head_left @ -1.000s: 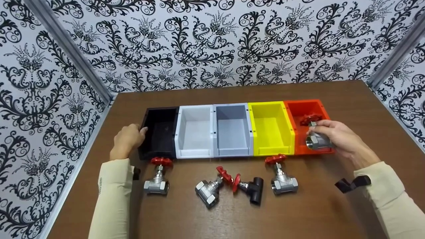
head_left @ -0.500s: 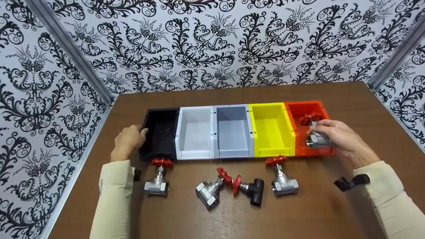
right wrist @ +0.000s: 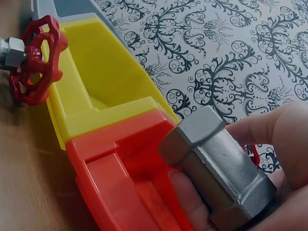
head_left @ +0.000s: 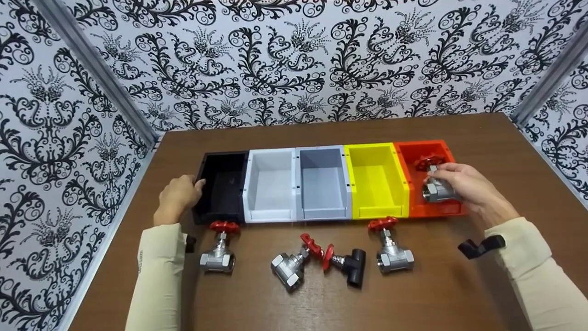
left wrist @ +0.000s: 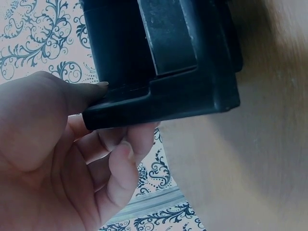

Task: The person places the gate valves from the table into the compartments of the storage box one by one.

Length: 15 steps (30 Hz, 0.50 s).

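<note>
Right hand (head_left: 475,186) curled round a steel valve (head_left: 439,191), gripping it between thumb and fingers. Valve sits within the outline of the red bin (head_left: 436,211) in the head view, red handwheel (head_left: 428,162) toward the back, one open pipe end facing left. Right wrist view shows the steel body up close, fingers on either side. Cannot tell whether the valve touches the bin.

Left hand (head_left: 180,195) at the far end of the row, pinching the side wall of the black bin (head_left: 223,184): thumb at the rim, fingers bent on the outer side.

Five bins joined side by side on the brown worktop (head_left: 321,312). From left: black, white bin (head_left: 271,186), grey bin (head_left: 321,186), yellow bin (head_left: 376,184), red.

Four more valves in front of the row, all with red handwheels. Left steel valve (head_left: 218,261) just before the black bin. Tilted steel valve (head_left: 288,269) near the middle, its wheel close to that of the black-bodied valve (head_left: 354,267); contact between the wheels unclear. Right steel valve (head_left: 395,259) before the yellow bin.

Both forearms in beige sleeves (head_left: 158,271). Patterned black-and-white wall (head_left: 298,59) behind.
</note>
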{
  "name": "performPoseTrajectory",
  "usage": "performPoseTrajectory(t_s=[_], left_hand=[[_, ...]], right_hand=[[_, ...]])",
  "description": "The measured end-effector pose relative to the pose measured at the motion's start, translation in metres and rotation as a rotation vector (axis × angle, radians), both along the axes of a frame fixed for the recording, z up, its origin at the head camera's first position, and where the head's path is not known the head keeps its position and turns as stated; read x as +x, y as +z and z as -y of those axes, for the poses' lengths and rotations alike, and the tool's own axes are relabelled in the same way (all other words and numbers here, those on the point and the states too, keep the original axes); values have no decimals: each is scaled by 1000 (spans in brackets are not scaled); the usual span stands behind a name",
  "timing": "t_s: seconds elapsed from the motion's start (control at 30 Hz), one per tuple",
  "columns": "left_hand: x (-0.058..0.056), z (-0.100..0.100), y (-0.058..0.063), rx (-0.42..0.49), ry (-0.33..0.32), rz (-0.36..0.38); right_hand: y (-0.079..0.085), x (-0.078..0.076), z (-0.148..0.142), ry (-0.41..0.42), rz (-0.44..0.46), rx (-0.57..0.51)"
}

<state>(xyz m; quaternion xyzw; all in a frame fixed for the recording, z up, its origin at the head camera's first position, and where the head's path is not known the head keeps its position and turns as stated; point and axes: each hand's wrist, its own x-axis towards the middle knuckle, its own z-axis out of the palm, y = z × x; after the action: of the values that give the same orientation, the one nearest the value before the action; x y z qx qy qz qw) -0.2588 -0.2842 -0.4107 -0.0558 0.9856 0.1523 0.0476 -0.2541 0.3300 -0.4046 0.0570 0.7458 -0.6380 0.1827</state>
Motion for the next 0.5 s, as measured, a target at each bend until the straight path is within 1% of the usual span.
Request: performPoseTrajectory(t_s=[0.2, 0.5], left_hand=[[0, 0, -1, 1, 1, -10], [0, -1, 0, 8, 11, -14]], right_hand=[[-3, -7, 3, 30, -3, 61], [-8, -17, 6, 32, -3, 135]])
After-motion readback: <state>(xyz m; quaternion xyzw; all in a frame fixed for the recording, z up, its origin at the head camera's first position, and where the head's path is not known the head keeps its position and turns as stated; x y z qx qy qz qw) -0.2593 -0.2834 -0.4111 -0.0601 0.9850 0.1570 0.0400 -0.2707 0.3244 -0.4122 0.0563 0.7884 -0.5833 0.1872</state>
